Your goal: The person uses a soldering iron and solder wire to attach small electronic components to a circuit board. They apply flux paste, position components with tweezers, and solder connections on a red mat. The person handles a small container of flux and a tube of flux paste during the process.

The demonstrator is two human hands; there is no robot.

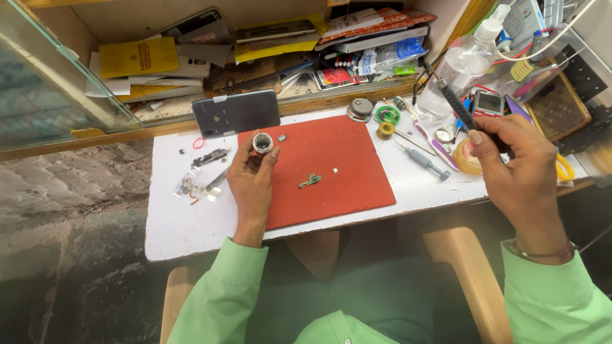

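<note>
Left hand raised over the near-left edge of the red mat, fingers clenched around a small round tin; the tin's open mouth faces up toward the camera, its short axis roughly vertical.

Right hand off the mat's right side, above the white worktop, gripping a dark-handled soldering tool. Long axis runs diagonally, from the fist up and left toward the clear spray bottle (working tip not clearly seen against the clutter).

On the mat, well apart from both hands: a small green circuit board, long axis tilted slightly up to the right. A grey phone lies back-up at the mat's far-left corner. A solder spool and screwdriver lie between mat and right hand.
</note>
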